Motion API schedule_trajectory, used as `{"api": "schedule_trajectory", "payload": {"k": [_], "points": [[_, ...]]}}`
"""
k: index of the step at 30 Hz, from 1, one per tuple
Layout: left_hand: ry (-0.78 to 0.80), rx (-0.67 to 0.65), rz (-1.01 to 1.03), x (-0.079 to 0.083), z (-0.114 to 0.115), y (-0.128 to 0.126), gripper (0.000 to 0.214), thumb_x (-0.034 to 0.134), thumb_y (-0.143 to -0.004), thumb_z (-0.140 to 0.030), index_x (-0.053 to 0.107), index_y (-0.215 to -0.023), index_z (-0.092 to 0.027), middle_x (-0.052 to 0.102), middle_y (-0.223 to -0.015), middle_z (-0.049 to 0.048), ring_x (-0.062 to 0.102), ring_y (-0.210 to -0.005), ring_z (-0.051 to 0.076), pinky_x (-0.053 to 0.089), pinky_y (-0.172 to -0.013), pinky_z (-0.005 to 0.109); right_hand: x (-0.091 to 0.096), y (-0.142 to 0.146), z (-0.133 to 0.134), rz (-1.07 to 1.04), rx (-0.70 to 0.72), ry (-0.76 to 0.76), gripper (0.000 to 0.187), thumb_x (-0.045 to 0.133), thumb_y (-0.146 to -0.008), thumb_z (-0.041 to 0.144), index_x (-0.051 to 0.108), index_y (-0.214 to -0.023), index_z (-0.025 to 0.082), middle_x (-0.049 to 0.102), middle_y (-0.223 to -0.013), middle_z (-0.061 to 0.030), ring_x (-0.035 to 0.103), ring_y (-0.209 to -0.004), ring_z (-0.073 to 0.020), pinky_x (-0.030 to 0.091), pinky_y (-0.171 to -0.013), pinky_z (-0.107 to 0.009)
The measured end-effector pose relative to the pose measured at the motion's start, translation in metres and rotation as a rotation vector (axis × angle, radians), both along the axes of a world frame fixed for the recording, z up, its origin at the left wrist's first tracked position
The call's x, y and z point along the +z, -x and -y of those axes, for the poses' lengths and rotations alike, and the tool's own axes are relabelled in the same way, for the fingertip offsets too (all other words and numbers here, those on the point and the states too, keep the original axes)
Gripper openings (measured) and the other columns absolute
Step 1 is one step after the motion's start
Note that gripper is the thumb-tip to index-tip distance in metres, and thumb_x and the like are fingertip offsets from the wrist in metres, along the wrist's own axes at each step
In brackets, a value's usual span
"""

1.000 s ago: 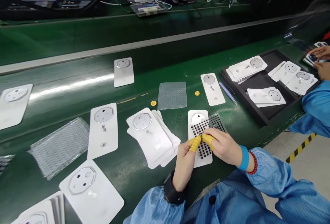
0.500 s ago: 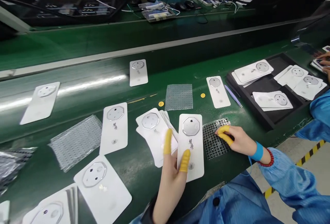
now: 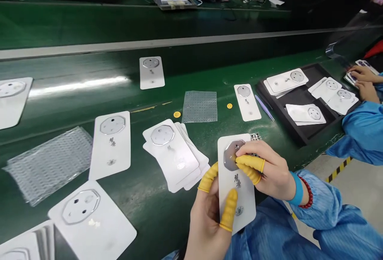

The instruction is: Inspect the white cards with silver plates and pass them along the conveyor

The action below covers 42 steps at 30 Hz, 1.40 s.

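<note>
Two yellow finger cots (image 3: 229,208) on the left hand (image 3: 206,224) pinch the lower part of a white card (image 3: 236,200), which is held tilted above the green bench (image 3: 134,208). The right hand (image 3: 271,168) presses its cots (image 3: 248,164) together on the card's upper edge, just beside an octagonal silver patch (image 3: 231,155). A dotted sheet (image 3: 255,136) shows behind the card. Nearby, a fanned card stack (image 3: 170,148) rests on the bench; a co-worker's hands (image 3: 363,80) work beyond a black foam tray (image 3: 302,130).
</note>
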State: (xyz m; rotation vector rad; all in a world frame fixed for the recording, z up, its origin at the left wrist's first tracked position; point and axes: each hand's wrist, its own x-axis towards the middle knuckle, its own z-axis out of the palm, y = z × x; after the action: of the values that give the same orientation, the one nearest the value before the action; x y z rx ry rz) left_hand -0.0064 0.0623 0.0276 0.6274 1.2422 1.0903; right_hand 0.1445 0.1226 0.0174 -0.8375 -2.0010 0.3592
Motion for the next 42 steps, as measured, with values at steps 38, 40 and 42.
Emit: {"api": "schedule_trajectory", "payload": {"k": [38,40,42], "points": [[0.202,0.039,0.133,-0.035,-0.015,-0.005,0.053,0.08,-0.06,-0.021,0.062,-0.11,-0.018,0.075,-0.09,0.0064,0.071,-0.088,0.027,0.058,-0.065,0.028,-0.025,-0.016,0.025,0.462,0.192,-0.088,0.017,0.046,-0.086,0.005,0.062,-0.091,0.0,0.055,-0.125,-0.034,0.035,-0.139,-0.0356,0.056,-0.098,-0.049],[0.2,0.041,0.124,-0.03,-0.013,-0.006,0.054,0.081,-0.058,-0.022,0.062,-0.108,-0.017,0.075,-0.087,0.0063,0.072,-0.083,0.027,0.058,-0.062,0.028,-0.024,-0.015,0.024,0.414,0.215,-0.069,0.018,0.047,-0.088,0.008,0.061,-0.092,-0.001,0.055,-0.124,-0.0358,0.035,-0.139,-0.0364,0.057,-0.096,-0.05],[0.182,0.04,0.12,-0.028,-0.011,-0.006,0.052,0.082,-0.06,-0.027,0.061,-0.107,-0.018,0.075,-0.086,0.0058,0.072,-0.079,0.026,0.057,-0.058,0.027,-0.024,-0.014,0.021,0.363,0.234,-0.05,0.021,0.047,-0.09,0.01,0.06,-0.099,-0.003,0.055,-0.122,-0.0358,0.037,-0.138,-0.0356,0.055,-0.098,-0.05]]}}
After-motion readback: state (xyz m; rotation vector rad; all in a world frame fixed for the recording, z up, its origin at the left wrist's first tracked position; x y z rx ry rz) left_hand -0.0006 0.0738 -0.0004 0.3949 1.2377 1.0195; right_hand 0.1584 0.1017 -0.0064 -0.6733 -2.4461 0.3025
